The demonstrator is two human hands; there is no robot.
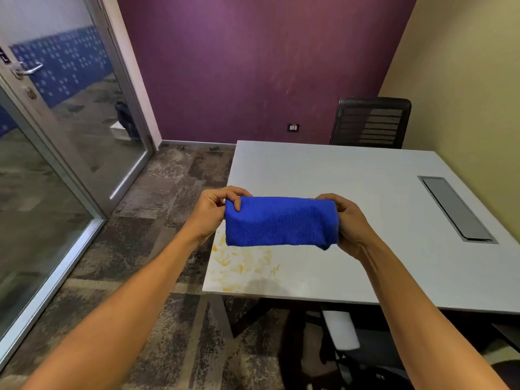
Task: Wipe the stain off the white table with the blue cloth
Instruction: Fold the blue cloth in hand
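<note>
A folded blue cloth [280, 220] hangs in the air above the near left part of the white table [351, 192]. My left hand [212, 213] pinches its left end and my right hand [350, 223] grips its right end, so the cloth is stretched between them. A yellow-orange smeared stain [242, 263] lies on the table's near left corner, just below the cloth and partly hidden by it.
A grey cable hatch [457, 211] is set into the table at the right. A black mesh chair [371, 123] stands behind the far edge, another chair [351, 347] under the near edge. A glass door [64, 114] is at the left, carpet floor between.
</note>
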